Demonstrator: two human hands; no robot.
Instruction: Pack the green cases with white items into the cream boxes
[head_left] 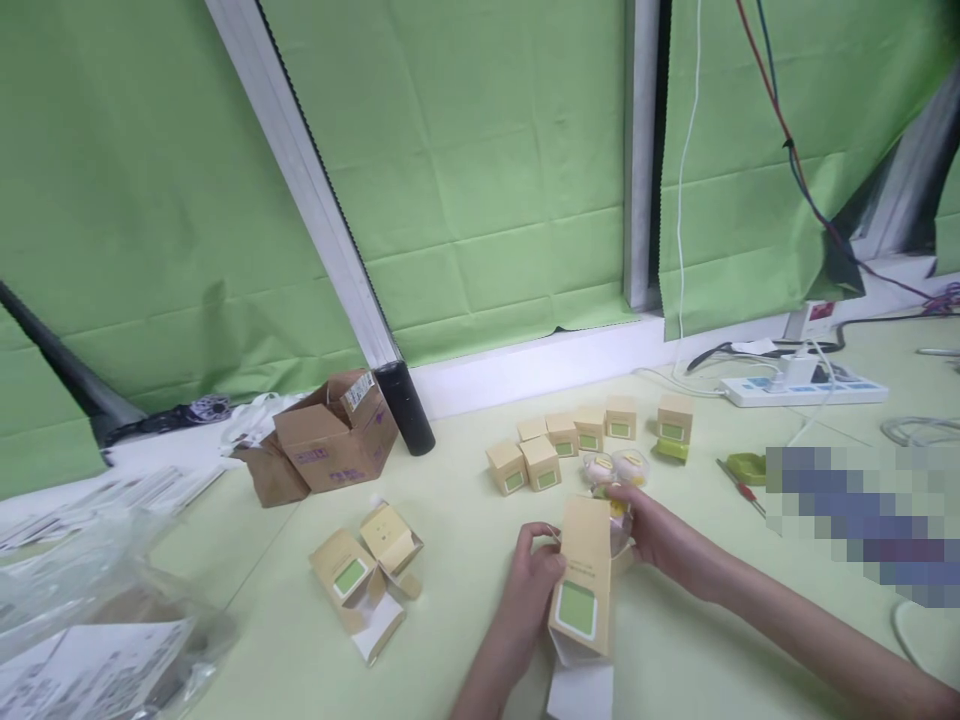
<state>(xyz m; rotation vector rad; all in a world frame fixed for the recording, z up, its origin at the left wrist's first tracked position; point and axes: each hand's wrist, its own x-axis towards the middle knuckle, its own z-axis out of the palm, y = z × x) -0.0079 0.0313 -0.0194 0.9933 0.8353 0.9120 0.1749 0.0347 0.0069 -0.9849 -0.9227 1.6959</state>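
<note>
My left hand (531,578) grips a small tan cardboard box (586,560) by its left side. The box has a green label panel, and its flaps stand open at the near and far ends. My right hand (651,525) is closed around a clear plastic container (619,522) with something pink and yellow inside, just behind the box's right side. The box hides part of this container. Beyond my right hand sit two similar clear containers (630,466) with pinkish contents.
Several closed tan boxes (540,462) stand at the back, one box (674,418) on a green item. Opened boxes (349,575) lie left. Farther out are a brown carton (341,435), black cylinder (406,408), power strip (806,388), red-handled tool (744,490) and plastic bag (97,610).
</note>
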